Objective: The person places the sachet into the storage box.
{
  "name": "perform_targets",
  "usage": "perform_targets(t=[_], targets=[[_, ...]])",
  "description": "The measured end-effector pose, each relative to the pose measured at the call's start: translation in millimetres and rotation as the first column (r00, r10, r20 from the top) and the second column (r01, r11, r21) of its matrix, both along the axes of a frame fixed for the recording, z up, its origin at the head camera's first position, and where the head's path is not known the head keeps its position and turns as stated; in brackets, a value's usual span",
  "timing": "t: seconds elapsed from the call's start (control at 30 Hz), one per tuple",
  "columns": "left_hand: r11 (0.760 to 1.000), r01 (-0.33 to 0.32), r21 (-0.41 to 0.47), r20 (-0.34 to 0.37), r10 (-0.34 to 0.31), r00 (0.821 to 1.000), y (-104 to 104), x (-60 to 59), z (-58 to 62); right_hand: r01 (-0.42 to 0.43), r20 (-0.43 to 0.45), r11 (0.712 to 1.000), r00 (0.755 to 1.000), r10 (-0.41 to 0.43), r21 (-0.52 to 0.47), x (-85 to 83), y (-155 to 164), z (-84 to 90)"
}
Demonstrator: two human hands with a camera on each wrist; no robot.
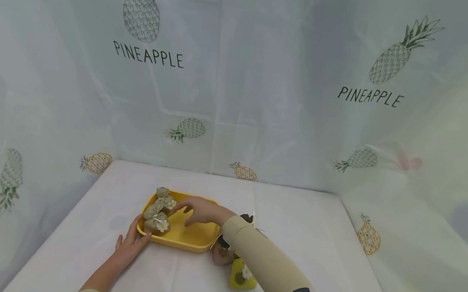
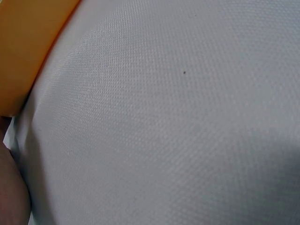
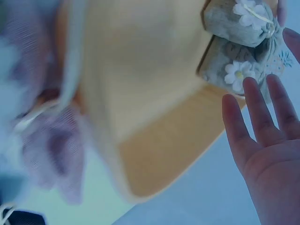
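Observation:
A yellow tray (image 1: 194, 235) lies on the white tabletop in the head view. Two small drawstring pouches of greenish-tan cloth, each with a white flower, sit at its left end: a far pouch (image 1: 163, 193) and a near pouch (image 1: 154, 227). My left hand (image 1: 129, 244) spans the tray's near left corner, fingers along the left side and thumb at the front rim. Over the tray is my right hand (image 1: 199, 210), index finger stretched toward the far pouch. The right wrist view shows that hand (image 3: 274, 154) with fingers spread, fingertips overlapping the nearer flowered pouch (image 3: 220, 58).
To the right of the tray lie a brown pouch (image 1: 222, 255), a yellow-green pouch (image 1: 237, 279) with a white flower, and a dark piece (image 1: 247, 217), partly behind my right sleeve (image 1: 266, 258). A pineapple-print sheet (image 1: 258, 97) hangs around the table.

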State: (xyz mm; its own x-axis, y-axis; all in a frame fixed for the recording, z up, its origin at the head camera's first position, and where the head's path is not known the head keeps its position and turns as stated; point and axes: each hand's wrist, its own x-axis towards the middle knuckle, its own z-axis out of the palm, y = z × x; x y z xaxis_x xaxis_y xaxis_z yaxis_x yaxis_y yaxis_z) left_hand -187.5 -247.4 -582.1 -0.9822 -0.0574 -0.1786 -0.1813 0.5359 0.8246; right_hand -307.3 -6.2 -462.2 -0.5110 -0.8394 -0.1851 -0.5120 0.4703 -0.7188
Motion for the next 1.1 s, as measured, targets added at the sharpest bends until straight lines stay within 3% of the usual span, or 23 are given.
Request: perform_targets(t=[0.3, 0.6, 0.83, 1.1], targets=[[1.000, 0.000, 0.000, 0.041, 0.000, 0.999, 0, -1.0, 1.8, 0.055, 0.015, 0.998, 0.998, -0.056, 0.042, 9.2, 40, 1.4], [1.000, 0.011, 0.007, -0.006, -0.011, 1.000, 2, 2.5, 5.7, 0.097, -0.017, 0.993, 0.995, -0.097, 0.061, 21.1, 77, 2.3], [1.000, 0.003, 0.004, -0.015, -0.003, 1.000, 2, 3.1, 6.0, 0.144, 0.083, 0.989, 0.986, -0.147, 0.036, 33.7, 105, 0.6], [1.000, 0.011, -0.005, 0.044, -0.010, 0.999, 4, 2.1, 10.4, 0.159, 0.090, 0.987, 0.984, -0.157, -0.014, 43.2, 136, -2.9]])
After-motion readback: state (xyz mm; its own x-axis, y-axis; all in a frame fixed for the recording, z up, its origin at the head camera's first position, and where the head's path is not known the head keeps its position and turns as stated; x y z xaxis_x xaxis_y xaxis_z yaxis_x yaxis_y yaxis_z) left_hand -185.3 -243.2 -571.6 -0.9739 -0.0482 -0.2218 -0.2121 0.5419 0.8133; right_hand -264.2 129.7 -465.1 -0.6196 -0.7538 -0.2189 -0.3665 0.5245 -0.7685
